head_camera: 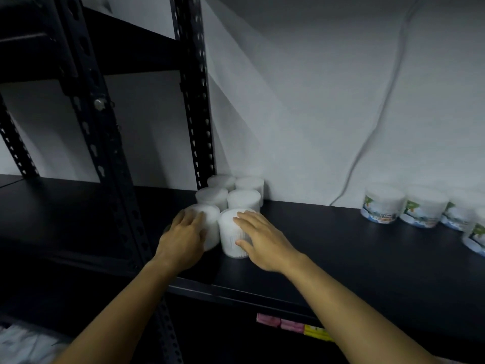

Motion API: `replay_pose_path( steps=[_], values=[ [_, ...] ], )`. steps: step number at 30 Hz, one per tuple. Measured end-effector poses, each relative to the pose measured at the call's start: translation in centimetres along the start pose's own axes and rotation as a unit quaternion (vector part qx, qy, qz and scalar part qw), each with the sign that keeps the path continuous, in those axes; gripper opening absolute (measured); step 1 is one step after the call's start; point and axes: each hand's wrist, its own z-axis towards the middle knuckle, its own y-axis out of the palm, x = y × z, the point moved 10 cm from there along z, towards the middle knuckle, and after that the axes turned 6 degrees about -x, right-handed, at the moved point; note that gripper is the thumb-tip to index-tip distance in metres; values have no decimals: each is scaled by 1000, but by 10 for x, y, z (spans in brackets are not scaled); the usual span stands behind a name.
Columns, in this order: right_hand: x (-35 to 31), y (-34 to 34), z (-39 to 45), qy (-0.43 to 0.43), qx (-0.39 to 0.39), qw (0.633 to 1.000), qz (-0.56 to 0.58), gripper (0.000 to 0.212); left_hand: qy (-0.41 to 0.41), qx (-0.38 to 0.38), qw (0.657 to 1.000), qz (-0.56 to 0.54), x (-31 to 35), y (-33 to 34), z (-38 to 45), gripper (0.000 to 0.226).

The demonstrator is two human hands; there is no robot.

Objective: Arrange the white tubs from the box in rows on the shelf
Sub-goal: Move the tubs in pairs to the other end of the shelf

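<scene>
Black shelf (341, 245), wall behind. Labelled tubs (384, 203) grouped far right, well apart from the rest. Six white tubs (244, 199) at shelf's left end by upright post (194, 101), two cols, three rows, packed close. Left hand (183, 239) wrapped round front-left tub (211, 227); right hand (258, 239) gripping front-right tub (231, 240), fingers over top, thumb on side. Both tubs standing on shelf. Pink/yellow tags (291, 325) below shelf edge.

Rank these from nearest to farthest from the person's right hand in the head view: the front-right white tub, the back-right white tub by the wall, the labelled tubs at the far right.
From the right hand:
1. Front-right white tub, under the hand.
2. Back-right white tub, behind, at the wall.
3. Labelled tubs, far right along the shelf.
</scene>
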Motion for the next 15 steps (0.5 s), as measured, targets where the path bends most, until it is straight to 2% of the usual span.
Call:
replay_pose_path(
  steps=[8,15],
  values=[
    [28,-20,-55,3,15,1000,2,55,43,3,998,38,58,-7,-20,46],
    [75,-56,-131,64,25,997,24,54,116,8,991,66,149,-4,-38,37]
  ],
)
